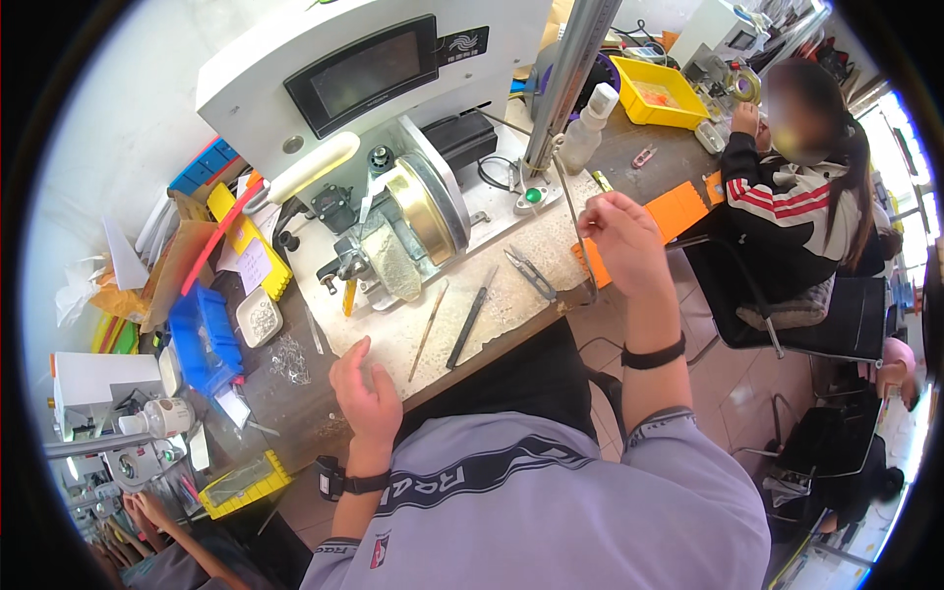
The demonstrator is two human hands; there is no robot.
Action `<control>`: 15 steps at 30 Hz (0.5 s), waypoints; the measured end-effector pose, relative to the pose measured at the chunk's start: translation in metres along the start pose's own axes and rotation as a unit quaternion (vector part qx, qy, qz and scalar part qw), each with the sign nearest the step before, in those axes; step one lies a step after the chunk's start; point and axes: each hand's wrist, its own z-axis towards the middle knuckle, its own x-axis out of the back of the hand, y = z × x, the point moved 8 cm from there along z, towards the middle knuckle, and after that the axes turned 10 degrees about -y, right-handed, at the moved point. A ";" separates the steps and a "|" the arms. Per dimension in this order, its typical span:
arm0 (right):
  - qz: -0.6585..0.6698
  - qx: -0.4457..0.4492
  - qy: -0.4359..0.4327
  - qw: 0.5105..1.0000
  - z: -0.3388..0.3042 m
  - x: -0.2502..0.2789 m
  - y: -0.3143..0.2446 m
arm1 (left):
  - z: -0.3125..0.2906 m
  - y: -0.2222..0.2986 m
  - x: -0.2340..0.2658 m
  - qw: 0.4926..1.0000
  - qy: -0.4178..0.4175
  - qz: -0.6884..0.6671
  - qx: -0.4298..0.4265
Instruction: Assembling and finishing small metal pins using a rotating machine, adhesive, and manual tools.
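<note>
My left hand (369, 395) is over the front edge of the worktable, its fingers stretched and thumb apart, holding nothing I can see. My right hand (626, 244) is raised at the table's right end with fingers curled together. Its fingertips come up against a thin bent metal rod (573, 206); whether they grip it or something small is hidden. Between the hands, on a pale board (403, 339), lie a thin brown stick (428, 331), a dark pen-like tool (472, 318) and grey spring snips (531, 273). Behind them stands a white machine with a brass-coloured drum (418, 208).
A dark screen (364, 74) tops the machine. At left are a blue bin (205, 339), a white dish of small parts (260, 317) and loose metal pieces (290, 361). A metal post (570, 84), clear bottle (587, 133) and orange tray (678, 209) stand right. A person (796, 197) sits beyond.
</note>
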 end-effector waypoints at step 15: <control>0.116 0.468 0.418 0.770 -0.396 0.302 -0.269 | -0.001 0.004 0.001 0.999 0.008 -0.052 0.013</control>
